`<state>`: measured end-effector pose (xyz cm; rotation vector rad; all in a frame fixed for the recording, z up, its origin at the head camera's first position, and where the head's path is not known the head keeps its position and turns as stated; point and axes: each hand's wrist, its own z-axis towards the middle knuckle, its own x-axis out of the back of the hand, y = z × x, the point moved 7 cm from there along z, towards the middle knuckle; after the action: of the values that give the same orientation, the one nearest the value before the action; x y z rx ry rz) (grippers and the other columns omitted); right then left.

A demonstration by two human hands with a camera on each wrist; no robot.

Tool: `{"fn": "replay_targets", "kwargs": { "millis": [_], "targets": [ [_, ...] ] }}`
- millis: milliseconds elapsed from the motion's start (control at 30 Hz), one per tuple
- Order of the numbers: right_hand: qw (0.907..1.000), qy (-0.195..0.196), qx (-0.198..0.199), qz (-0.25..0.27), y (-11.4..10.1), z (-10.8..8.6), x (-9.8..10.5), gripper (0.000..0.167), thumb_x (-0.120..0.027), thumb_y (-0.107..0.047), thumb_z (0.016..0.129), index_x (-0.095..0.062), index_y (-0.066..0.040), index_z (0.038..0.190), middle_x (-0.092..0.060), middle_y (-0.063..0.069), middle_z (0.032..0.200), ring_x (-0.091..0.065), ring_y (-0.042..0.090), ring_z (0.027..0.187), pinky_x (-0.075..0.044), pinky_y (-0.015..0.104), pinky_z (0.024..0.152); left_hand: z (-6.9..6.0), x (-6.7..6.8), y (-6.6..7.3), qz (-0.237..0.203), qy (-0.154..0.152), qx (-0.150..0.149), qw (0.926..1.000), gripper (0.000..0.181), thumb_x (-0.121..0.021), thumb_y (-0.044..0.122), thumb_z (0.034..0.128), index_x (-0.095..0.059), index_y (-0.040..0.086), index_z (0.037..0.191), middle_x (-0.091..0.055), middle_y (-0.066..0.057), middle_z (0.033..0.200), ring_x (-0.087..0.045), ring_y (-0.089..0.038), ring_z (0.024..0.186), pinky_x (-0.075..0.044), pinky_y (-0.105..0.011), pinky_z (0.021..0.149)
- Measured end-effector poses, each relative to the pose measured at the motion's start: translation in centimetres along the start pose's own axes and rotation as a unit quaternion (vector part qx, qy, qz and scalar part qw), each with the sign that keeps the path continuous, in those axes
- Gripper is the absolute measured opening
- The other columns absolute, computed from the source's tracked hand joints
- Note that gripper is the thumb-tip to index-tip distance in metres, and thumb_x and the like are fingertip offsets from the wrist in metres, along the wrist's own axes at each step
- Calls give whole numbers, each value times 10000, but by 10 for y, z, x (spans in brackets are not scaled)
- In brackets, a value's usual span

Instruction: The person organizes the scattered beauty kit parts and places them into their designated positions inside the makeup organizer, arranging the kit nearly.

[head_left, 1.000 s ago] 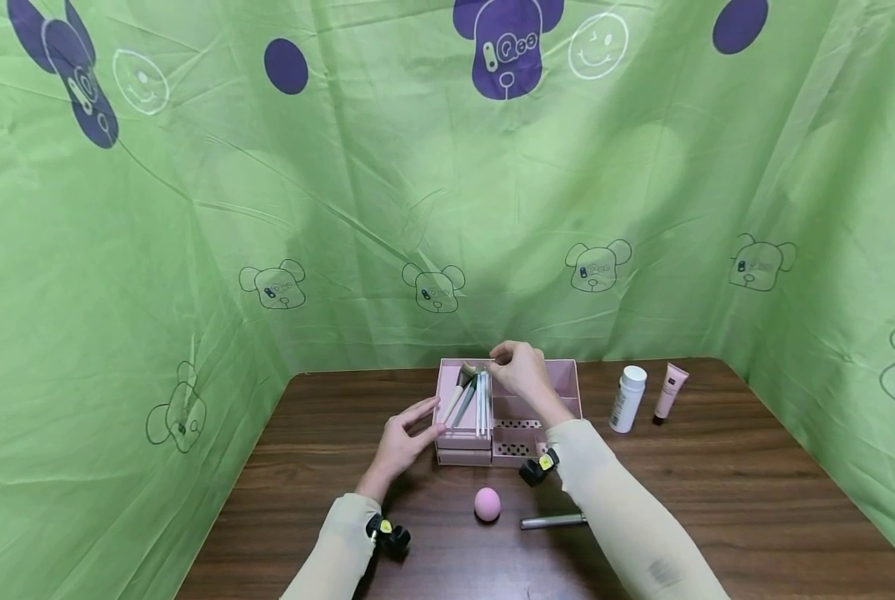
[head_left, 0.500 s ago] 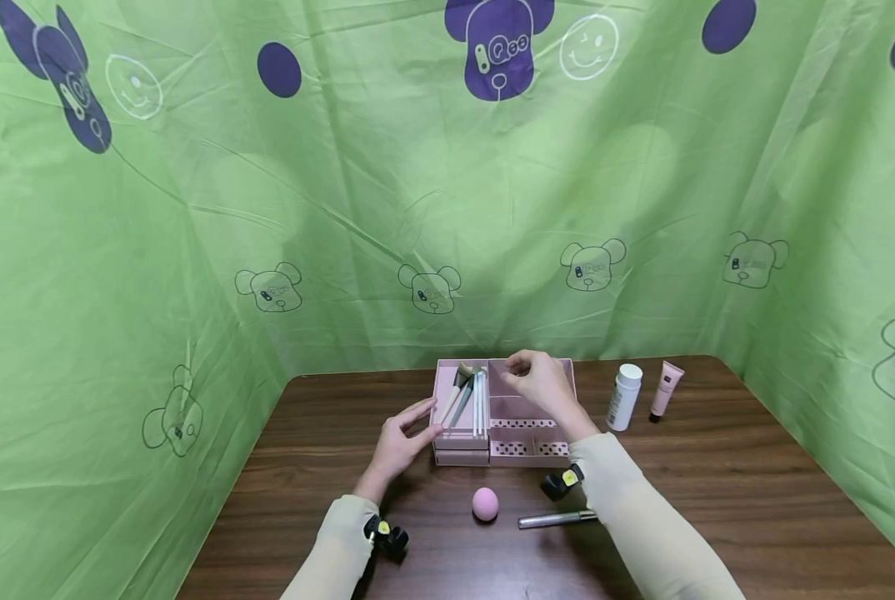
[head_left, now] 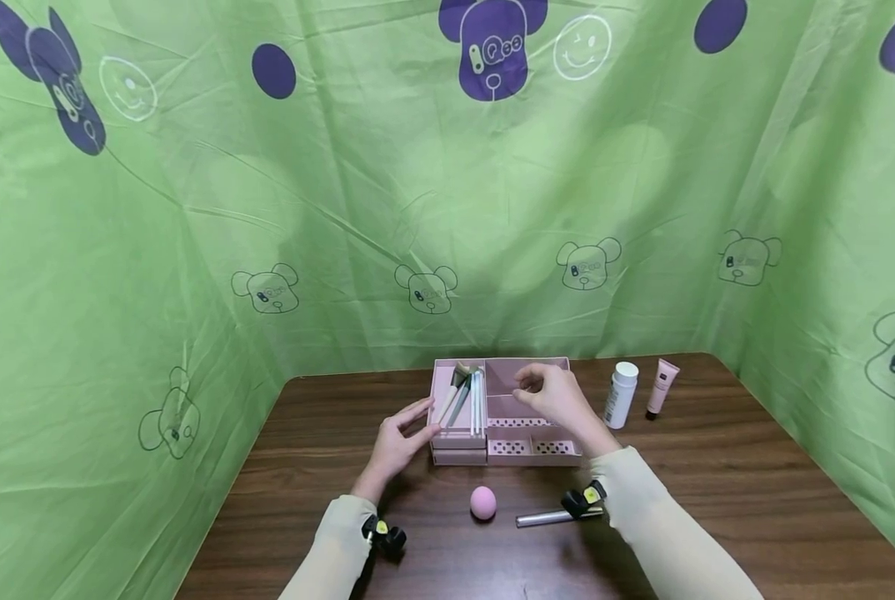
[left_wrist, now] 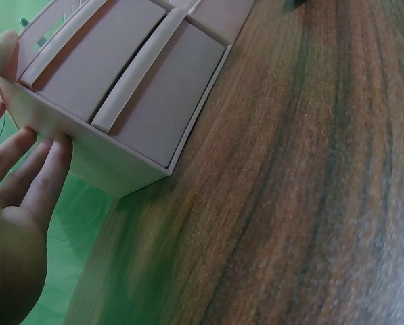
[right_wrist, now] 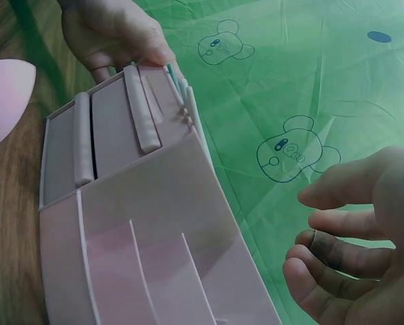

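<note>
Pink box (head_left: 502, 408): It sat on the brown table (head_left: 320, 442).
Brushes (head_left: 460, 403): They lay on top of the box's left part.
Left hand (head_left: 393, 448): Its fingers were nearly straight and touched the box's left side.
Right hand (head_left: 557, 398): Its fingers bent loosely around nothing, near the box's right part.
Pink ball (head_left: 482, 503): It sat in front, beside a silver stick (head_left: 552, 518).

Head view bright; soft shadows on curtain (head_left: 492, 208); glare on near tabletop (head_left: 485, 573). Wrist views dimmer, hazy; fine detail apparently softened.
</note>
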<state>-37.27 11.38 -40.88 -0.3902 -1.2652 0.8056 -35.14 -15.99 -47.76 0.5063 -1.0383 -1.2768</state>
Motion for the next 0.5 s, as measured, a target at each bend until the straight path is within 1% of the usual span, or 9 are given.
{"fn": "replay_targets", "kwargs": {
  "millis": [100,167,267,400,433,500],
  "targets": [
    [9999,-118,30,89,4,-6,1,205,-759,-171,808,-720,-133,1006,-720,-19,868,-653,108,771,-566,293,704,1,0,0,66,4,-50,10000,487,-756,119,852,-599,-62,1276,-582,-254,1321,-585,-382,1199,-455,-285,1063],
    [9998,-138,82,69,6,-9,2,204,-755,-166,807,-719,-134,1005,-718,-22,861,-649,100,756,-564,284,690,1,0,1,97,9,-48,9999,486,-757,123,852,-602,-58,1275,-585,-249,1320,-585,-377,1202,-450,-318,1072],
    [9998,-114,147,39,10,-14,3,184,-751,-158,804,-720,-132,984,-715,-25,854,-646,91,739,-560,281,686,1,0,2,129,6,-12,9999,490,-760,128,850,-603,-48,1279,-586,-238,1323,-577,-362,1221,-430,-398,1088],
    [9998,-103,151,-14,15,-20,3,170,-748,-149,795,-719,-142,962,-710,-33,849,-641,77,733,-549,272,689,1,0,1,16,-38,56,10000,489,-755,118,854,-597,-54,1283,-576,-240,1335,-566,-362,1234,-413,-481,1081],
    [9998,-109,151,-13,17,-21,3,170,-749,-145,792,-719,-144,959,-708,-34,849,-640,75,735,-545,270,691,1,0,1,-28,-50,58,10000,490,-753,116,855,-593,-60,1284,-573,-244,1338,-565,-368,1232,-418,-488,1074],
    [9998,-121,167,-33,20,-24,2,174,-747,-137,788,-718,-147,959,-710,-30,850,-640,73,739,-544,262,693,0,-1,0,-73,-44,94,9999,486,-752,113,856,-595,-60,1283,-572,-243,1339,-568,-372,1226,-436,-468,1067]
  ]
}}
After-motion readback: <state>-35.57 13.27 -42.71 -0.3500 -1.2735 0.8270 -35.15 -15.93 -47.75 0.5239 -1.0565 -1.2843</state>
